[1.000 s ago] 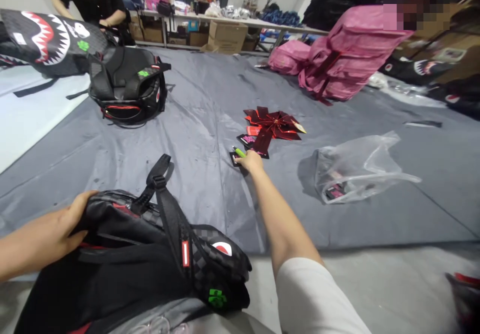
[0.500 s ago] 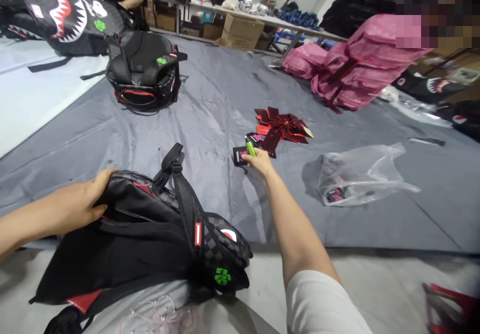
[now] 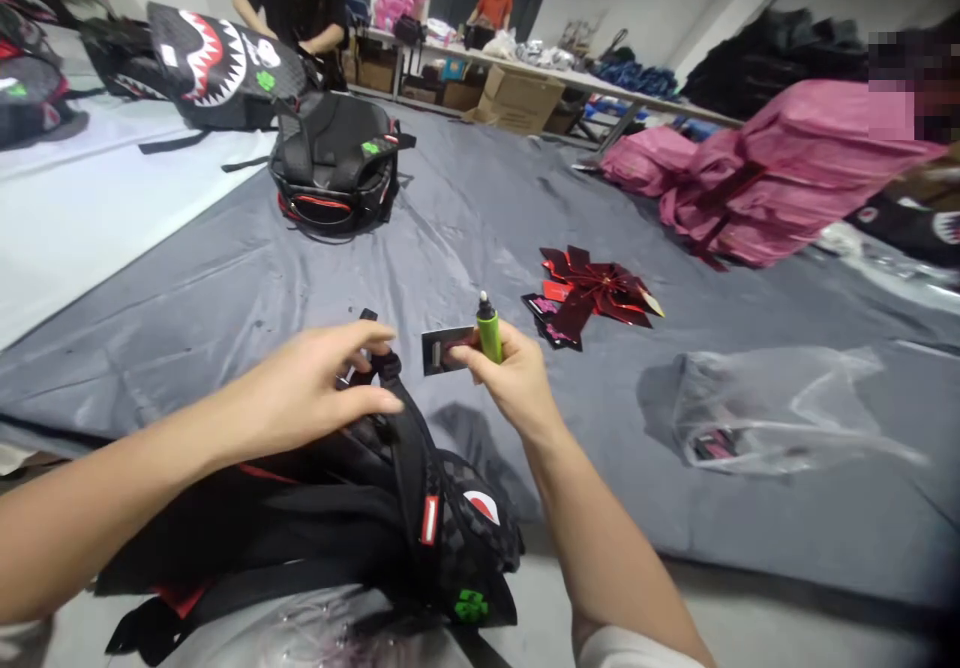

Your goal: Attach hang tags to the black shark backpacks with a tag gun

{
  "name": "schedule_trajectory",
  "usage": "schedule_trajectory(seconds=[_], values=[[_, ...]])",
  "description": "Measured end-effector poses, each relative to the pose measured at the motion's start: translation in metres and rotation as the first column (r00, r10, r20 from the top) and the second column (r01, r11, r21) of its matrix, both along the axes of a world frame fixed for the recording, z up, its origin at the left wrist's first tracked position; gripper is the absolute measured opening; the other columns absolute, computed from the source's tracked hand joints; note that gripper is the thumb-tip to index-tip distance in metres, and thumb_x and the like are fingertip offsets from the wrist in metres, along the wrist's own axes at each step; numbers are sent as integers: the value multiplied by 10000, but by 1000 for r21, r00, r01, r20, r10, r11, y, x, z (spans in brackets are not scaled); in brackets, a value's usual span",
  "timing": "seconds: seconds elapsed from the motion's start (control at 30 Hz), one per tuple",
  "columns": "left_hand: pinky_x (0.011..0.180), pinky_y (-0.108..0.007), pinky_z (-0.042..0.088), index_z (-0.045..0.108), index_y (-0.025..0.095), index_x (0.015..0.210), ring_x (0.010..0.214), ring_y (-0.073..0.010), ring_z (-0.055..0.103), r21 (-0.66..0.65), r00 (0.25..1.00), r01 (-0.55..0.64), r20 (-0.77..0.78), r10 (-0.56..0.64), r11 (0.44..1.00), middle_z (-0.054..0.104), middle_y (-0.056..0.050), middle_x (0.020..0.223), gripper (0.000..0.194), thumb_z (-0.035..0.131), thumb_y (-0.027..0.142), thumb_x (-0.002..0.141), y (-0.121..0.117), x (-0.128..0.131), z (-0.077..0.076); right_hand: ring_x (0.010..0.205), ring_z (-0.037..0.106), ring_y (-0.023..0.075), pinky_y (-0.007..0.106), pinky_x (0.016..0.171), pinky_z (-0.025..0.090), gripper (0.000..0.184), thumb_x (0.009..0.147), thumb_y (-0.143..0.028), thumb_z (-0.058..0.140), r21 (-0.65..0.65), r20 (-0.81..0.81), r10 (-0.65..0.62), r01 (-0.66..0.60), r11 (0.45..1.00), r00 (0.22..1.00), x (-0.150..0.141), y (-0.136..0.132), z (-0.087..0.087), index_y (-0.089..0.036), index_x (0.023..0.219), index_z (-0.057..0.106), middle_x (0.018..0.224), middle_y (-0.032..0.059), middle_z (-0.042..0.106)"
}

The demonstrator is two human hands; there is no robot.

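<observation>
My right hand (image 3: 510,373) grips a green marker pen (image 3: 489,333), its dark collar and pale tip pointing up. The same hand pinches a small black card (image 3: 442,351) with its thumb. My left hand (image 3: 322,383) is above the backpack strap (image 3: 409,418), fingers curved and apart, with nothing visible in them. Beneath lies a black checkered backpack (image 3: 300,528) with a shark eye and a green patch, close to my body. Black cards with pink print (image 3: 541,308) lie beyond my right hand, beside a fan of shiny red tags (image 3: 600,283).
A clear plastic bag (image 3: 780,408) with dark cards inside lies to the right. Another black backpack (image 3: 337,163) stands farther back. Pink backpacks (image 3: 780,178) lean at the right. Across the table a person (image 3: 289,8) handles a shark-mouth bag (image 3: 217,63).
My right hand has lifted a black card off the table and drawn it towards the backpack. My left hand has left the backpack's edge and moved right, over the strap.
</observation>
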State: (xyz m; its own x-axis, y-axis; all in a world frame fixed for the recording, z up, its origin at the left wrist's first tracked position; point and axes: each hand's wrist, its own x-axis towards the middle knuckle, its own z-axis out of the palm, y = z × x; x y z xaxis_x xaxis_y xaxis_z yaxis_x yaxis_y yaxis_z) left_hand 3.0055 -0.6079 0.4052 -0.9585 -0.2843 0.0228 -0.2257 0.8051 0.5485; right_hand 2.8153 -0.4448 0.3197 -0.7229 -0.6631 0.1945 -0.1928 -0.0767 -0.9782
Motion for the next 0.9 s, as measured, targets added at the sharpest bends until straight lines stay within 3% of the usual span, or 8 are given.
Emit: schedule_trajectory(seconds=[0.07,0.17,0.33,0.4,0.5,0.57,0.77,0.9], values=[[745,-298,489,585,233,1209,862,-197,659,158,997,-20,-69,31,987,700,-55,1089,505,718,489,795,11,-22,-6,490,453,94,244,477,376,250,672,-357,796,-39,-11,3,-4,999,1000,15,-6,5,-203,696,601,591,-45,564],[610,-241,412,642,175,848,651,-124,576,206,980,39,-198,3,978,662,2,743,160,657,334,854,11,-37,-19,470,449,94,242,465,376,239,702,-369,784,-64,30,84,-82,995,996,25,-8,7,-203,716,612,571,-51,543],[592,-210,382,685,162,798,616,-80,511,222,944,102,-330,-24,970,635,17,692,123,653,264,860,1,-33,-31,689,584,154,292,656,481,177,751,-368,763,-60,-9,249,-250,967,968,22,0,5,-197,752,719,737,12,651],[565,-201,392,683,155,794,586,-76,505,389,951,109,-309,19,915,624,18,665,124,679,273,830,0,-34,-31,726,593,164,304,693,487,189,752,-378,773,-90,12,297,-295,951,955,21,2,3,-197,731,724,765,21,662],[532,-204,430,648,139,792,540,-80,519,670,975,128,-221,32,731,608,20,637,174,716,298,777,2,-39,-31,701,600,160,305,684,499,235,730,-415,800,-174,154,410,-384,907,899,23,0,-3,-199,761,714,757,17,672],[523,-202,433,626,137,772,513,-76,517,722,980,120,-196,35,681,585,31,597,180,716,293,771,2,-42,-32,677,584,141,284,671,492,245,714,-403,813,-185,193,347,-313,932,918,25,-4,-6,-196,759,691,737,1,658],[546,-187,419,693,141,810,541,-76,555,528,943,9,-287,168,849,608,28,576,140,658,274,838,-1,-45,-37,565,501,97,238,537,452,321,654,-435,818,-179,311,174,-122,976,934,20,-18,-27,-181,730,637,651,-25,578],[561,-174,460,702,151,808,524,-72,588,552,895,-11,-367,254,834,638,33,569,111,664,254,829,-7,-44,-42,578,525,118,249,478,461,501,496,-545,807,42,389,-278,284,958,878,-26,-11,-65,-184,787,616,708,-13,591]])
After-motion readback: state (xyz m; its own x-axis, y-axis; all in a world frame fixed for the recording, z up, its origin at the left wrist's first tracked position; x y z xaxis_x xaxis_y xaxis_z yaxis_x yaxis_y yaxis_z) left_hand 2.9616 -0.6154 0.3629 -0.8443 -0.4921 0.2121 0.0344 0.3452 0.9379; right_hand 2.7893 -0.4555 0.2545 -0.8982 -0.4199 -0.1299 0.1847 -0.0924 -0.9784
